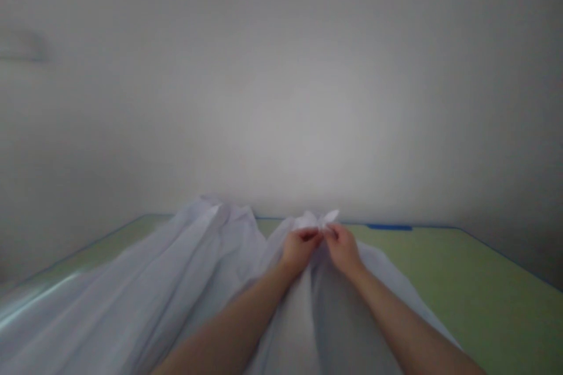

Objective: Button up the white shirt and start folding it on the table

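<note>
A large white cloth (197, 281) lies in loose folds over a green surface, its far edge bunched up in front of me. My left hand (300, 249) is closed on that edge, thumb and fingers pinched together. Close beside it, my right hand (343, 248) pinches the same edge, and a small white tip of cloth sticks up above its fingers. Both hands nearly touch each other. From them the cloth hangs down towards me between my forearms in long creases. The picture is blurred, so the fingertips are hard to make out.
The green surface (475, 287) has a blue border and shows at the right and far left. A blue strip (389, 227) lies at its back edge. Behind stands a plain pale wall (308, 99). A bright streak (39, 299) crosses the lower left.
</note>
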Available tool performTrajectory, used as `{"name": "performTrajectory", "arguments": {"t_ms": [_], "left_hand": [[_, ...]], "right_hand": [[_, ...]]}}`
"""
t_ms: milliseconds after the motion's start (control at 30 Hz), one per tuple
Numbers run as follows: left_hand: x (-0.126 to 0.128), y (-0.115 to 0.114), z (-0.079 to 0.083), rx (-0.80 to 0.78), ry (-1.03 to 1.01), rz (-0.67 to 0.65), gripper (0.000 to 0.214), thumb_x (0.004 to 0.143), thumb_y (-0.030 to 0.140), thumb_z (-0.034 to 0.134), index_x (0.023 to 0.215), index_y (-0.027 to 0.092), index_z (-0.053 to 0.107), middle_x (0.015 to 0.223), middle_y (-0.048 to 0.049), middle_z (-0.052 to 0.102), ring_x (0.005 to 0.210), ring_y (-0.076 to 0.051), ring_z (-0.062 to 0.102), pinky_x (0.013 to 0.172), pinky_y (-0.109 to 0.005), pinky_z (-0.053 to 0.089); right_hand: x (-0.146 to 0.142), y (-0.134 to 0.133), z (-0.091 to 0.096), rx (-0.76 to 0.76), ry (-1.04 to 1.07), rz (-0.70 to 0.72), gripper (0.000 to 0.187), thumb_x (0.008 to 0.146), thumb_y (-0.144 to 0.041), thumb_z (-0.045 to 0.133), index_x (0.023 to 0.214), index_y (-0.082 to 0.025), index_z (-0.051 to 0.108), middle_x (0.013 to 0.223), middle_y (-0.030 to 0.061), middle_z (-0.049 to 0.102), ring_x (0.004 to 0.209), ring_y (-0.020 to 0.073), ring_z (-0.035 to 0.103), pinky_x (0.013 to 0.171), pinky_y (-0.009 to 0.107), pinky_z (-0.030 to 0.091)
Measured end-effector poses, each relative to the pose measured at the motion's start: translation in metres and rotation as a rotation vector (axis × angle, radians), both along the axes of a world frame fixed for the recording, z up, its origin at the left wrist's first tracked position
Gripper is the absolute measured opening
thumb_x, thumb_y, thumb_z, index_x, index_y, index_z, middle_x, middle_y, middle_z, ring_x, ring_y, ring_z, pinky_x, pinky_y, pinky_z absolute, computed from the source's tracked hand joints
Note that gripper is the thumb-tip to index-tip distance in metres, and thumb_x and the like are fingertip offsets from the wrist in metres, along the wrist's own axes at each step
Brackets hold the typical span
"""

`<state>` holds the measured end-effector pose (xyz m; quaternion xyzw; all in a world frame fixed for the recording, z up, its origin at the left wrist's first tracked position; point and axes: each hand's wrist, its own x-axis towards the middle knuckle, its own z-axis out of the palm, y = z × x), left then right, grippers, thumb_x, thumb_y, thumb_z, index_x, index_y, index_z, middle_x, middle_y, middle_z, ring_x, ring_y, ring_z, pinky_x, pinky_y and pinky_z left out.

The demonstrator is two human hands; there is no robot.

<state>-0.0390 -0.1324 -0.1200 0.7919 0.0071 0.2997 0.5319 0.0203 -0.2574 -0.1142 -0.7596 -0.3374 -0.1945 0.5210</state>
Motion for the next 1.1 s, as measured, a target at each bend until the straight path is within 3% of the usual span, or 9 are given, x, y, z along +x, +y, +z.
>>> {"name": "performTrajectory", "arguments": {"t_ms": [100,400,767,967,1100], "left_hand": [[-0.001,0.001,0.000,-0.004,-0.008,-0.083,0.025,0.075,0.036,0.055,0.083,0.018,0.070,0.073,-0.0018,0.068,0.068,-0.014,0.060,0.063,-0.023,0.046],[0.000,0.006,-0.003,0.023,-0.003,0.062,0.018,0.073,0.030,0.056,0.079,0.018,0.069,0.074,-0.0034,0.068,0.072,-0.015,0.061,0.066,-0.024,0.046],[-0.009,-0.001,0.002,0.136,-0.073,0.048,0.017,0.076,0.028,0.055,0.083,0.021,0.070,0.085,-0.0027,0.070,0.079,-0.015,0.062,0.075,-0.024,0.046],[-0.013,-0.001,0.006,0.229,-0.101,0.072,0.019,0.078,0.025,0.053,0.083,0.021,0.070,0.086,-0.0026,0.069,0.082,-0.015,0.061,0.076,-0.024,0.045],[-0.016,-0.001,0.008,0.252,-0.115,0.069,0.021,0.079,0.025,0.051,0.084,0.021,0.071,0.087,-0.0021,0.069,0.083,-0.016,0.061,0.077,-0.024,0.044]], "right_hand": [[-0.001,-0.002,0.002,-0.023,0.005,0.031,0.024,0.080,-0.031,0.048,0.085,-0.016,0.066,0.085,0.0071,0.067,0.079,0.0184,0.059,0.072,0.027,0.043],[-0.003,-0.007,0.007,-0.070,0.022,0.034,0.020,0.076,-0.029,0.053,0.082,-0.015,0.067,0.079,0.0062,0.067,0.072,0.0166,0.058,0.067,0.025,0.041],[-0.014,-0.010,0.017,-0.146,-0.019,0.050,0.022,0.078,-0.030,0.050,0.069,-0.018,0.066,0.067,0.0016,0.064,0.064,0.0143,0.054,0.060,0.023,0.036],[-0.014,-0.017,0.021,-0.142,0.026,0.213,0.022,0.073,-0.033,0.054,0.066,-0.017,0.067,0.063,0.0010,0.062,0.062,0.0143,0.053,0.057,0.021,0.037],[-0.013,-0.024,0.023,-0.077,0.134,0.329,0.030,0.078,-0.035,0.046,0.064,-0.016,0.065,0.060,0.0000,0.060,0.058,0.0127,0.051,0.053,0.020,0.036]]}}
